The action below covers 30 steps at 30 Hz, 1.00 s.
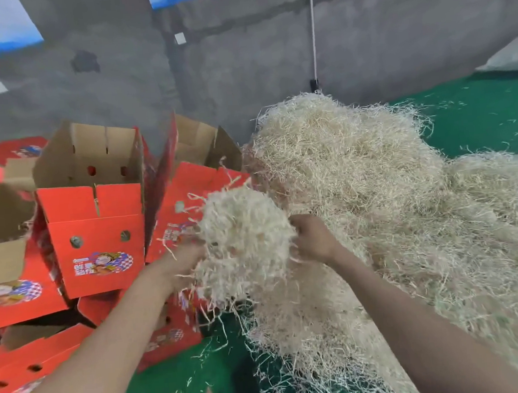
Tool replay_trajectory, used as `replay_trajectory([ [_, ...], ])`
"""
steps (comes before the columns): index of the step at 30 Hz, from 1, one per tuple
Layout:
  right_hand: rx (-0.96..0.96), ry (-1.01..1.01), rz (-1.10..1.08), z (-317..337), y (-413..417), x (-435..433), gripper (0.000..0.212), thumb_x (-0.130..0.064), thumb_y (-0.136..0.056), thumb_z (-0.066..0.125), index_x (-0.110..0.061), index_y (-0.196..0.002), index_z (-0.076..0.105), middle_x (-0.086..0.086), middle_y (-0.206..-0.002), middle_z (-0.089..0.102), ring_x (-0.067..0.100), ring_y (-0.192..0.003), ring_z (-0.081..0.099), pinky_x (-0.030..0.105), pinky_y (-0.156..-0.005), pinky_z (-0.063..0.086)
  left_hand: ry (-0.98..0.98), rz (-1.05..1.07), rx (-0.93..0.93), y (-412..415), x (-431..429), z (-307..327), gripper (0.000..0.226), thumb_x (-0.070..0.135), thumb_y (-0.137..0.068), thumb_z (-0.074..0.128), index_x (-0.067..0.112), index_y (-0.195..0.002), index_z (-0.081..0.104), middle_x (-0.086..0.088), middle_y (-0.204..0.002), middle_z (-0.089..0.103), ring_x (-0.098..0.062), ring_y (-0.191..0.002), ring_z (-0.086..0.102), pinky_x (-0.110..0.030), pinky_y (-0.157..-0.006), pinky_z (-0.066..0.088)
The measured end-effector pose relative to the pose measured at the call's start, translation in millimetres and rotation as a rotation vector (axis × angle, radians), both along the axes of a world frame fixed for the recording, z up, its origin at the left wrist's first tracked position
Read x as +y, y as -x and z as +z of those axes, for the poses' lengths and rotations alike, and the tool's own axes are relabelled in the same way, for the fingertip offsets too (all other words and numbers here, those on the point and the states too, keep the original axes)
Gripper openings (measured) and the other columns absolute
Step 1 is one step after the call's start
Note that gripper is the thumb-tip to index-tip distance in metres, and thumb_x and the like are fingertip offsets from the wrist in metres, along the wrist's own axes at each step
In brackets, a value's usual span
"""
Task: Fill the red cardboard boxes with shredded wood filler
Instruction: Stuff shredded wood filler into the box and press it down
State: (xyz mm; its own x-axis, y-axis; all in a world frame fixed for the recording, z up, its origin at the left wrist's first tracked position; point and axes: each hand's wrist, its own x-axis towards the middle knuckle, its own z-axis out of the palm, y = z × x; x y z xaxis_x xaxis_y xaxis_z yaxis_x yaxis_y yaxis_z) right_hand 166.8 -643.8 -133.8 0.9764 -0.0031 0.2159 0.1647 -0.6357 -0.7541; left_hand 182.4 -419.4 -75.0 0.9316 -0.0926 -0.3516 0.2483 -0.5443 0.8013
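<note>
Red boxes (96,237) left, filler heap (390,186) right; between them both hands (184,259) (312,238) grip a filler clump (245,234).

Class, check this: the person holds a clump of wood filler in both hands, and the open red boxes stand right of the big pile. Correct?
No. The head view shows the open red boxes left of the big pile, not right. The left hand and right hand do both hold the clump of wood filler.
</note>
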Motion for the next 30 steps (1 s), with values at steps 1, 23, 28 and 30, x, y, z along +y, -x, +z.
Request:
replay_trajectory([
  [1,-0.068,0.018,0.019,6,-2,-4,0.029,0.013,-0.076,0.046,-0.007,-0.086,0.064,-0.006,-0.079,0.055,0.007,-0.067,0.053,0.016,-0.059,0.042,-0.257,-0.219,0.042,7,-5,-1,0.011,0.006,-0.093,0.047,0.005,-0.099,0.056,-0.018,-0.093,0.059,-0.021,-0.071,0.055,-0.025,-0.063,0.045],
  [23,-0.154,0.299,-0.341,-43,29,-58,0.014,-0.008,-0.087,0.052,-0.007,-0.102,0.052,0.002,-0.085,0.056,0.022,-0.081,0.059,0.018,-0.055,0.037,0.187,0.044,-0.983,-12,-99,13,0.072,-0.015,-0.054,0.072,0.002,-0.122,0.054,-0.007,-0.131,0.049,-0.021,-0.123,0.046,-0.037,-0.107,0.035],
  [28,-0.176,-0.099,-0.410,-22,36,-64,0.017,-0.013,-0.087,0.058,-0.013,-0.104,0.061,0.005,-0.113,0.047,0.015,-0.094,0.048,0.034,-0.092,0.045,0.253,0.061,-0.719,-1,-110,14,0.066,-0.013,-0.063,0.066,0.014,-0.121,0.047,-0.006,-0.123,0.053,-0.023,-0.114,0.053,-0.042,-0.101,0.042],
  [30,-0.211,-0.299,-0.429,0,38,-53,0.016,-0.012,-0.089,0.055,-0.023,-0.100,0.060,0.001,-0.112,0.043,0.016,-0.103,0.044,0.034,-0.097,0.040,0.243,-0.033,-0.371,10,-115,12,0.065,0.007,-0.066,0.078,0.015,-0.122,0.044,0.005,-0.114,0.051,-0.018,-0.108,0.055,-0.038,-0.100,0.042],
])
